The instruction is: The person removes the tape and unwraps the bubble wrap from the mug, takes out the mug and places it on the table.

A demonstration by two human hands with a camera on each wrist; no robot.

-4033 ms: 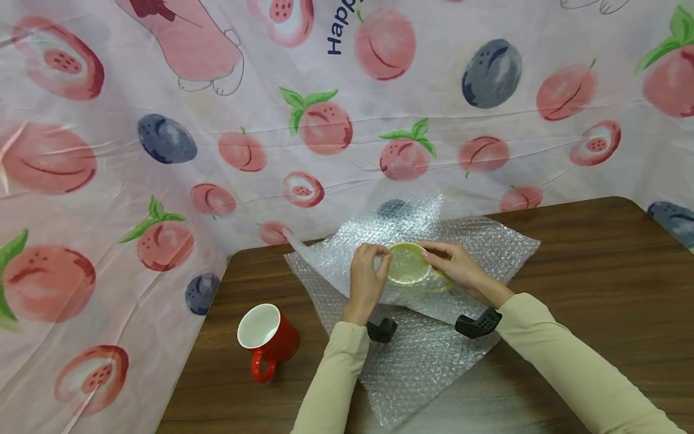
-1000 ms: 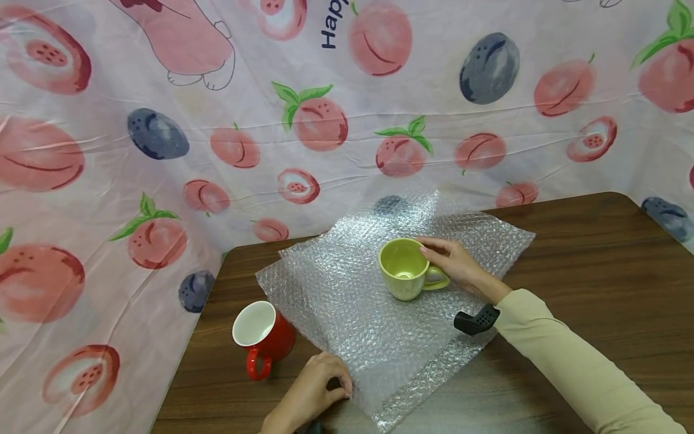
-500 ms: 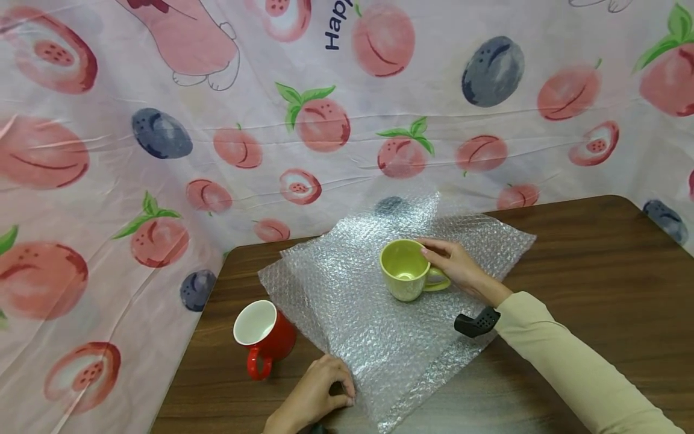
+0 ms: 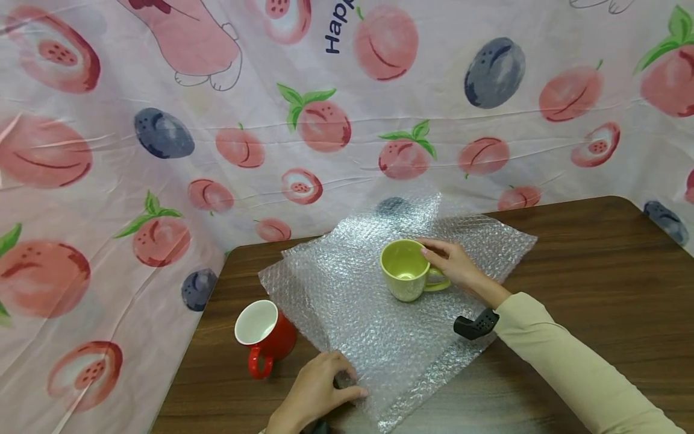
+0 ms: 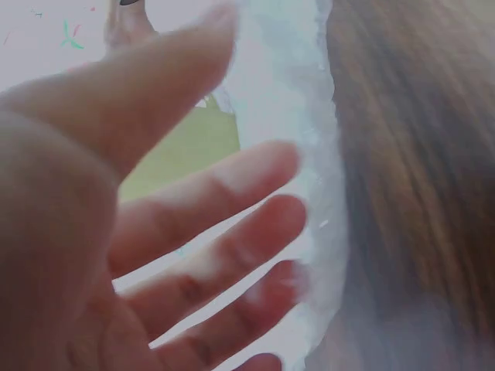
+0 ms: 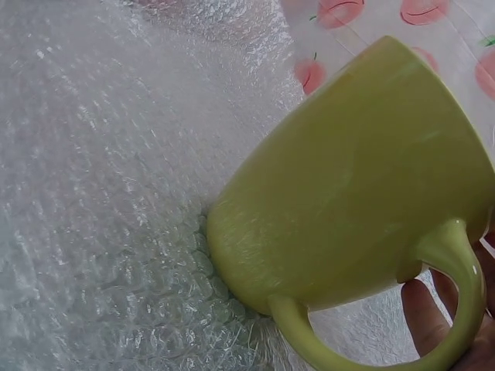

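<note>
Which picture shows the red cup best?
The head view: the red cup stands whole on the table, beside the bubble wrap, its white inside and handle showing. The left wrist and right wrist views do not show it at all.

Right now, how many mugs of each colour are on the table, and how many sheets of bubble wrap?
Green mug: 1
Red mug: 1
Bubble wrap: 1 sheet, as far as the head view shows
Total: 3 things
</note>
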